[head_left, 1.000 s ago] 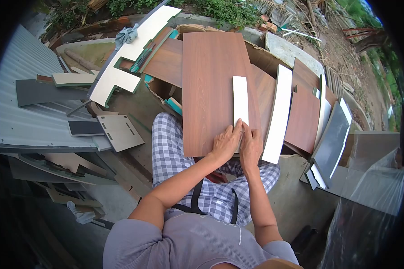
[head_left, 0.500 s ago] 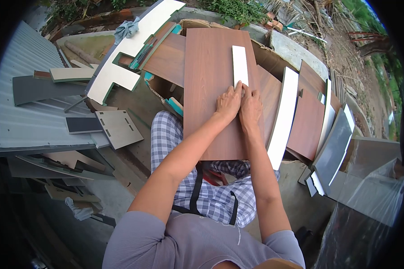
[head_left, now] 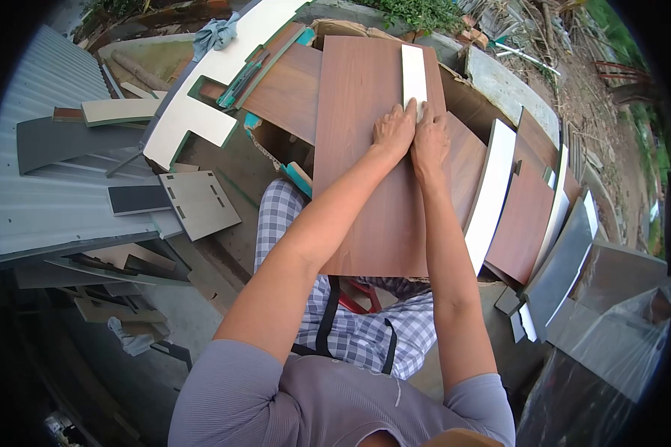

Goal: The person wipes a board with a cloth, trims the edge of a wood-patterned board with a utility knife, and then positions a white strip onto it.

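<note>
A large brown wood-grain board (head_left: pixel 358 97) lies in front of me, its near end above my checked trousers. On its right part rests a narrow white strip (head_left: pixel 414 73), its far end close to the board's far edge. Both hands meet at the strip's near end. My left hand (head_left: pixel 395 130) has its fingers closed on the strip from the left, and my right hand (head_left: pixel 429 141) is closed on it from the right, the two nearly touching. The strip's near end is hidden under the fingers.
Beneath the board is an open cardboard box (head_left: pixel 466 93). A long white panel (head_left: pixel 492 194) and a brown panel (head_left: pixel 522 216) lie to the right. At the left are a white cut-out panel (head_left: pixel 194 112) with a blue cloth (head_left: pixel 215 37), and a slotted board (head_left: pixel 199 205).
Both hands and the white strip have moved away from me along the board, bringing the strip nearer its far edge. The whole view has also shifted slightly.
</note>
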A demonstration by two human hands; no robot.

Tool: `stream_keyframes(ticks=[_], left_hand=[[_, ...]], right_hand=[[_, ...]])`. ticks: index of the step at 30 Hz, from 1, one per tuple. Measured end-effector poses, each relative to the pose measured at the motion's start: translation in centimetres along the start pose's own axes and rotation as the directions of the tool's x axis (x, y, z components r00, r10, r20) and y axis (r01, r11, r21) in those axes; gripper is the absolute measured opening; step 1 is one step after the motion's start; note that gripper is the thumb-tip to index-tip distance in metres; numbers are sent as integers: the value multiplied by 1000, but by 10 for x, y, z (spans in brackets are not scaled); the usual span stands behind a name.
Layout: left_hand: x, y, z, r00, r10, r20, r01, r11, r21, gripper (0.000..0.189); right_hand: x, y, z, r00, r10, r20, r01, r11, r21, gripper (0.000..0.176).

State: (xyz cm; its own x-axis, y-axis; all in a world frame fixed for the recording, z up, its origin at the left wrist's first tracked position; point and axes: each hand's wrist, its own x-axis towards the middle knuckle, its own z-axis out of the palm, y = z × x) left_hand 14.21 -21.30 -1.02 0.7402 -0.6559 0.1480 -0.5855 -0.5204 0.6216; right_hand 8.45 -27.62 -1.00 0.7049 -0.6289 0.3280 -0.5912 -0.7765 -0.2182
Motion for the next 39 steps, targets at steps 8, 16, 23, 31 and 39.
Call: stream_keyframes(ticks=[8,16,23,31,39], left_hand=[[-20,3,-6,998,-8,-56,7,1000,-15,33],[-161,12,-26,999,-19,36,24,992,-121,43],[-233,22,-33,997,30,76,-18,988,-155,46],[-165,13,-23,992,-31,120,29,999,17,54],[-84,5,-28,978,-137,155,129,990,57,52]], right_hand=[[-18,-2,-13,997,77,18,-79,990,118,25],[-147,-13,-75,998,43,47,-52,975,216,33],[-222,-4,-98,999,32,42,-38,987,157,34],[-180,-10,-75,993,58,101,-68,993,101,35],[-103,-16,-39,994,40,106,-51,993,102,37]])
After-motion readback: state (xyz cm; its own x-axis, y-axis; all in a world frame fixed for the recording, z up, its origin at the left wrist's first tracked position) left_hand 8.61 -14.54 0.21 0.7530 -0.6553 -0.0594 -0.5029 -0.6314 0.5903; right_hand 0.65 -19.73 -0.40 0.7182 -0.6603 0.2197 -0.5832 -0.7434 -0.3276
